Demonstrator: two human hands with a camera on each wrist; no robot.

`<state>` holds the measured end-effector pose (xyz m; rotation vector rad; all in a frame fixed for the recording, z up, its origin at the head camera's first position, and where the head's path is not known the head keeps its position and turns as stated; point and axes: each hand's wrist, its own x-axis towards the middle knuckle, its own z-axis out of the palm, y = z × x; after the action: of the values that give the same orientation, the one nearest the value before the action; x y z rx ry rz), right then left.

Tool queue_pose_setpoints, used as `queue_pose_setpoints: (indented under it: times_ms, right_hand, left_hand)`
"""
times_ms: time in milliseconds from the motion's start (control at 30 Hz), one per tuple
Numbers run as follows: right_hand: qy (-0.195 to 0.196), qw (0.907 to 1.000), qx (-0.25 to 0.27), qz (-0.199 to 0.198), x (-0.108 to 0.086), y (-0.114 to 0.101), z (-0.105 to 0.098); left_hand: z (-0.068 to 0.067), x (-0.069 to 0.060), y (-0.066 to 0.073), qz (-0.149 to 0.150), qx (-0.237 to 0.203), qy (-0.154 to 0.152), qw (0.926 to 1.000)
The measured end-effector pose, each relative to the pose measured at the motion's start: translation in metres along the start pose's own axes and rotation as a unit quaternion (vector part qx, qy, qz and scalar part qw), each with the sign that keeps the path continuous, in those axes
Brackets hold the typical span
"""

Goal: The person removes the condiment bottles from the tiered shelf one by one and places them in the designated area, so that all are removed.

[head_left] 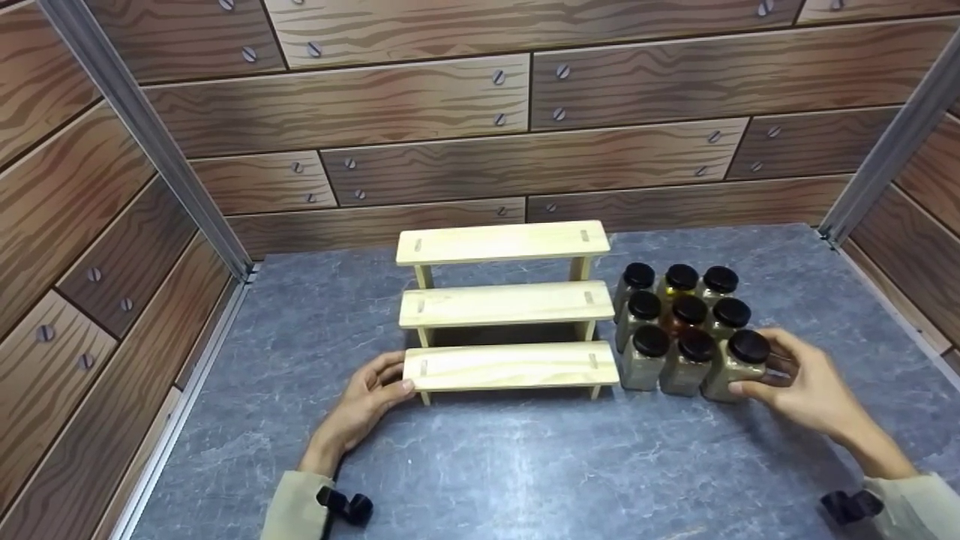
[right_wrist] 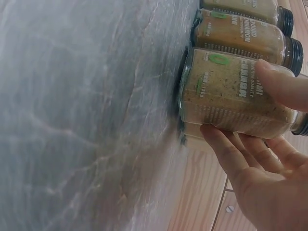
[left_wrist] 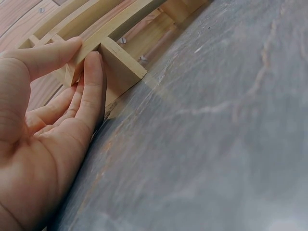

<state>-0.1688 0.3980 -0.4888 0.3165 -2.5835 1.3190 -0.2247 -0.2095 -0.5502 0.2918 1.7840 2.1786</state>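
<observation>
A pale wooden three-step rack (head_left: 510, 304) stands on the table. My left hand (head_left: 358, 409) pinches the left end of its lowest step, with the thumb on top and the fingers under the board in the left wrist view. To the rack's right, several square glass spice jars (head_left: 645, 372) with black lids stand upright in three close rows. My right hand (head_left: 817, 391) grips the front right spice jar (right_wrist: 221, 94), thumb on the labelled face and fingers on another side. Its contents are speckled tan. Beside it is a jar labelled ground cinnamon (right_wrist: 240, 32).
The grey marbled table (head_left: 480, 465) spreads in front of the rack and jars. Wood-print panels (head_left: 420, 105) form the back and side walls, with metal posts (head_left: 169, 157) at the corners. A black band with a clip (head_left: 346, 505) sits on the left sleeve.
</observation>
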Motion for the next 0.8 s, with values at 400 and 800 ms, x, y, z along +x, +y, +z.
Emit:
queue_pose_setpoints:
  times_ms: [400, 800]
  right_hand:
    - [0.001, 1.0000, -0.005, -0.005, -0.0002, 0.0030, 0.0014]
    - [-0.002, 1.0000, 0.008, -0.003, 0.0006, 0.0058, 0.0014]
  left_hand:
    - [0.0001, -0.0012, -0.0011, 0.003, 0.004, -0.003, 1.0000]
    - [0.0007, 0.0002, -0.0006, 0.004, -0.003, 0.000, 1.0000]
